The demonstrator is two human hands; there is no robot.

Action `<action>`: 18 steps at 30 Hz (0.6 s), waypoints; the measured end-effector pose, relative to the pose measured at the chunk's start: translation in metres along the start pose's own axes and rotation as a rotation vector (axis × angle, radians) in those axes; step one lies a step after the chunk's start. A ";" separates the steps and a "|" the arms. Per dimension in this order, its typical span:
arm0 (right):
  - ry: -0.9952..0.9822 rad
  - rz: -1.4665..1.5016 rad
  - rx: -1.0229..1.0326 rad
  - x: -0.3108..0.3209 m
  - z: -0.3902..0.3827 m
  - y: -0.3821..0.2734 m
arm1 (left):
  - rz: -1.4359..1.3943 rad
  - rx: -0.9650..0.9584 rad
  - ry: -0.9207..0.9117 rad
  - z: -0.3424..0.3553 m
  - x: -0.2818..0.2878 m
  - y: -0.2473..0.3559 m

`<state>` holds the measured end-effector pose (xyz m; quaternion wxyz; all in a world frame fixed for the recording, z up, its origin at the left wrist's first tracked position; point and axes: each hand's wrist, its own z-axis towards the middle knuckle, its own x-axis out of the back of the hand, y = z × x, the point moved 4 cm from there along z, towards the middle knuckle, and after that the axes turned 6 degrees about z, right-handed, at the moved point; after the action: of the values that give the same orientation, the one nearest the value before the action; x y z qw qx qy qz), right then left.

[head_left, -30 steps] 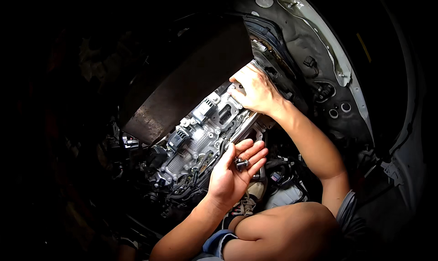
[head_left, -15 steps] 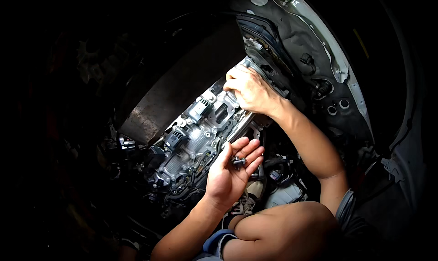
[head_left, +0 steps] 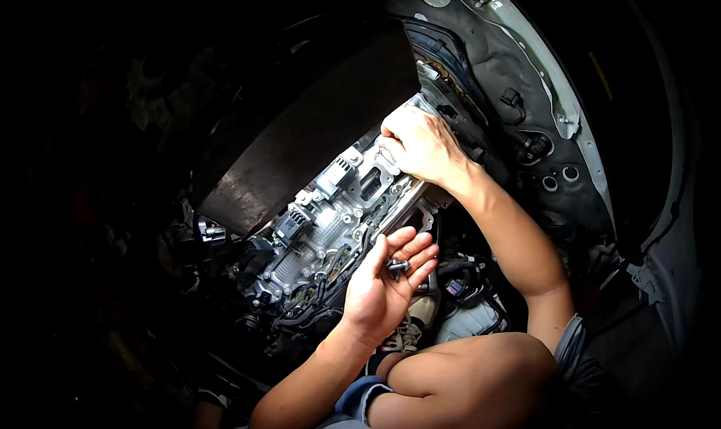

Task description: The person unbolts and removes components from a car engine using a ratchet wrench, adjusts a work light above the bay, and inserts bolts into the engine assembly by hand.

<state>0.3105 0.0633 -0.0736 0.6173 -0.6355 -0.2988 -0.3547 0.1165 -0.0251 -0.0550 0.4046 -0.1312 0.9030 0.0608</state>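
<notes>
Palm up and cupped, my left hand (head_left: 379, 294) carries a few small dark metal bolts (head_left: 398, 267) near the base of its fingers. Its thumb is raised along the left side. Farther away, my right hand (head_left: 424, 144) reaches over the far right end of a silver engine cover (head_left: 328, 222). The fingers there are bent downward and closed together. Whatever lies beneath their tips is hidden by the hand. On the engine cover, between the hands and the dark panel, sit two grey plug-shaped units (head_left: 335, 177) with ribbed tops.
A large dark curved panel (head_left: 300, 136) rises behind the engine. Black wiring (head_left: 319, 298) runs along the engine's near side. My bent knee (head_left: 481, 369) is close below the hands. To the right stands a grey body wall (head_left: 518, 76) with a pale metal rail (head_left: 533, 50).
The view has shifted slightly, so the engine sits a little farther right. My right hand stays at the engine's far end, its fingers curled a bit more. The bolts remain in my left palm.
</notes>
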 end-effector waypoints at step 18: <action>-0.022 -0.032 -0.059 0.002 0.004 -0.005 | 0.020 0.013 0.004 -0.002 0.002 0.001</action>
<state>0.3081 0.0675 -0.0694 0.5890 -0.6525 -0.3051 -0.3663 0.1141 -0.0252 -0.0549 0.4032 -0.1195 0.9054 0.0586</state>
